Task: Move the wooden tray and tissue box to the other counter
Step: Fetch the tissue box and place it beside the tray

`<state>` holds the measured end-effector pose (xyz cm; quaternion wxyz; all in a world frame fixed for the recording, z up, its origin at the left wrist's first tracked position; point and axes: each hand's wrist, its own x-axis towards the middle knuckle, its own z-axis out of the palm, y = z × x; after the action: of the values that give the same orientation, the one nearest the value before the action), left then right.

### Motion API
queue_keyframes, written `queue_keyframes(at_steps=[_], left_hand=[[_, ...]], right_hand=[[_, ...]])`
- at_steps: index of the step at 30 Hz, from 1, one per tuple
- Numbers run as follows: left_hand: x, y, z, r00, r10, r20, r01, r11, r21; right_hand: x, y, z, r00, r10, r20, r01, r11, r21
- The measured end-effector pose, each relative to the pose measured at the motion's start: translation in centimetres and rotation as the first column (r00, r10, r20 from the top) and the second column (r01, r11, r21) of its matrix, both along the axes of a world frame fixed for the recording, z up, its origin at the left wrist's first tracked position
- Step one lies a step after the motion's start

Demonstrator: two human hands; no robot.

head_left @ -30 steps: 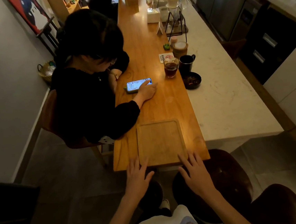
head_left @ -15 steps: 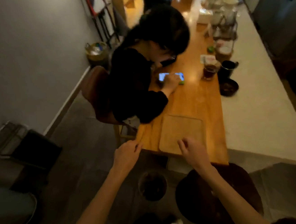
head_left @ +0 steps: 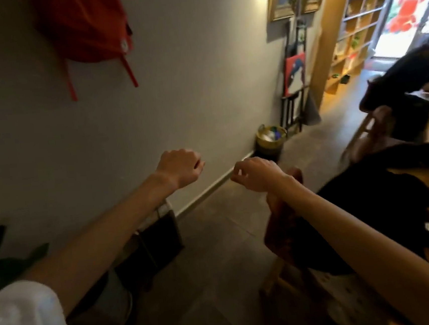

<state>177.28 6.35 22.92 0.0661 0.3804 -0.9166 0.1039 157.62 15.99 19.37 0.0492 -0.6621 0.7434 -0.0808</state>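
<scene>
Neither the wooden tray nor the tissue box is in view; the head camera faces the grey wall and the floor beside the counter. My left hand [head_left: 180,169] is raised in the air in front of the wall, its fingers loosely curled downward, holding nothing. My right hand [head_left: 255,174] hangs at the same height a short way to the right. Its fingers are also loosely curled and it holds nothing. The hands do not touch each other or anything else.
A seated person in black [head_left: 370,212] on a brown chair [head_left: 284,223] fills the right side. A red bag [head_left: 85,25] hangs on the wall. Along the wall stand a dark bag [head_left: 160,235], a woven basket [head_left: 270,137] and an easel with a painting [head_left: 295,76].
The view has swung left, away from the counter. Both hands have left the tray's near edge and now hang in the air; the tray has gone out of view.
</scene>
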Motion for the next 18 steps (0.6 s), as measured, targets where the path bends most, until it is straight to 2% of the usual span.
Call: queue_keyframes(at_steps=[4,7,12,15,18], left_hand=[[1.2,-11.5,1.4,0.997,0.03,0.069,-0.028,0.999,-0.026],[-1.8,-19.2,0.8,0.987,0.013,0.157,-0.008,0.999,-0.032],[-13.2,-29.4,-0.3,0.986,-0.108,0.124,0.108,0.994,-0.001],[-21.9,-34.0,-1.4,0.973,-0.229,0.038,0.228,0.973,0.018],[-30.2,-38.7,-2.8,0.953,-0.298,-0.048,0.301,0.952,0.062]], right_hand=[[-0.2,-11.1,0.9,0.999,0.014,-0.036,-0.014,1.0,-0.009],[-2.3,-17.5,1.7,0.996,-0.005,-0.095,-0.002,0.998,-0.07],[-10.1,-25.4,2.5,0.984,-0.161,-0.071,0.148,0.977,-0.154],[-17.4,-29.4,2.3,0.944,-0.32,-0.082,0.299,0.932,-0.204],[-25.2,-33.4,2.0,0.89,-0.448,0.081,0.453,0.855,-0.251]])
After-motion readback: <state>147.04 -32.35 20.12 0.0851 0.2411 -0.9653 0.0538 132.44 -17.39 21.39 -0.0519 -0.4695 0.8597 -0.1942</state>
